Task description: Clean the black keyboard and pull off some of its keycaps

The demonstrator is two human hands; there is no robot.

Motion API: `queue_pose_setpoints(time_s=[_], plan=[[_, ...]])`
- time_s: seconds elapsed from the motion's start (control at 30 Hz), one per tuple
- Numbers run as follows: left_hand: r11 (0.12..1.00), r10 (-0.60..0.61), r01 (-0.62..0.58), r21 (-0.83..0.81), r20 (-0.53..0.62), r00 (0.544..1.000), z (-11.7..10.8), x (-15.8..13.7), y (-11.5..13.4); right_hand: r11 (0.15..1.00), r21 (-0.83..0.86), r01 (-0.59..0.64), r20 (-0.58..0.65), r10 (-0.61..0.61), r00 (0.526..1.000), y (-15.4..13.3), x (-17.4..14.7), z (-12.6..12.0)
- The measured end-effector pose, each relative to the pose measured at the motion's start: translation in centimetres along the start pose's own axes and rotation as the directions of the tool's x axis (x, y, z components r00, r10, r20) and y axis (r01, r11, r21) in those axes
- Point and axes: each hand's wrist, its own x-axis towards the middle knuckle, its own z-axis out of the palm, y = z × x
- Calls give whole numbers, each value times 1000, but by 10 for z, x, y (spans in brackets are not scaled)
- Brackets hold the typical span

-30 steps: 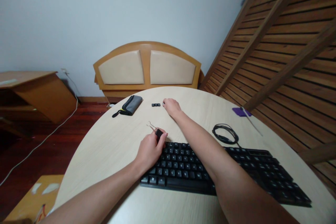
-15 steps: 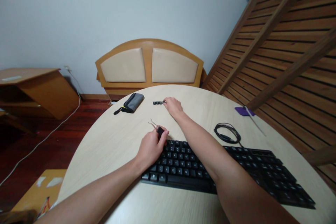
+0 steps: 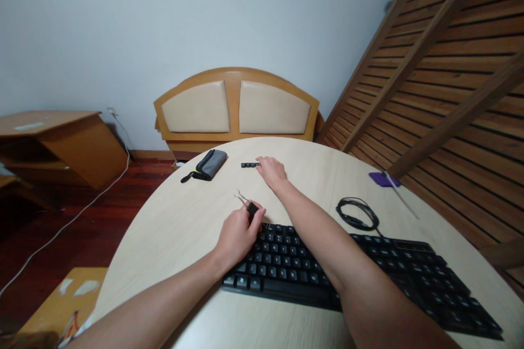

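Note:
In my left hand is a wire keycap puller, its black handle between thumb and fingers and its two thin hooked wires pointing away from me. That hand rests at the upper left corner of a black keyboard. Farther off, my right hand reaches across the keyboard to a short row of black keycaps on the table. Its fingertips are closed on the keycap at the right end, which they partly cover. The right forearm hides the middle of the keyboard.
A grey and black pouch lies left of the keycaps on the round table. The coiled black cable sits behind the keyboard. Toward the right edge are a purple item and a thin pale stick.
My right hand has brought its keycap left against the row, closing the small gap. The left hand keeps holding the puller in place. The whole view has shifted slightly.

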Motion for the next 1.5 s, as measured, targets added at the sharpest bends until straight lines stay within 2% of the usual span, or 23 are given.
queue_pose_setpoints(time_s=[0.17, 0.27, 0.37, 0.5, 0.6, 0.73, 0.83, 1.0, 1.13, 1.27, 1.5], plan=[[1000, 4, -4, -8, -6, 1000, 1, 0, -1, 1000, 0, -20, 57, 20, 998, 2, -4, -20], [1000, 6, -6, -3, -6, 1000, 0, 0, -1, 1000, 13, -3, 106, 1, 994, 10, -19, -37], [1000, 7, -7, 19, 5, 1000, -1, -1, 0, 996, 67, 52, 123, -60, 991, 20, -54, -55], [999, 12, -12, 44, 18, 1000, -1, -1, 0, 975, 155, 157, 129, -178, 976, 33, -118, -71], [998, 26, -27, 63, 23, 999, -1, -1, -1, 907, 297, 299, 104, -342, 934, 42, -158, -73], [992, 58, -60, 107, 21, 998, -4, -2, 2, 827, 441, 350, 110, -437, 893, 48, -187, -65], [980, 73, -78, 182, 36, 997, -9, -4, 8, 816, 454, 358, 109, -450, 887, 44, -193, -58], [940, 41, -52, 337, 39, 998, -16, -7, 18, 838, 419, 350, 63, -411, 909, 30, -193, -52], [905, 2, -16, 424, 33, 999, -16, -6, 17, 836, 433, 336, -11, -368, 930, 17, -192, -50], [906, -2, -11, 422, 32, 999, -15, -4, 12, 828, 446, 339, -69, -346, 936, 10, -191, -48], [941, 69, -95, 324, 91, 993, -14, -6, 7, 813, 472, 342, -82, -346, 935, 9, -189, -43]])
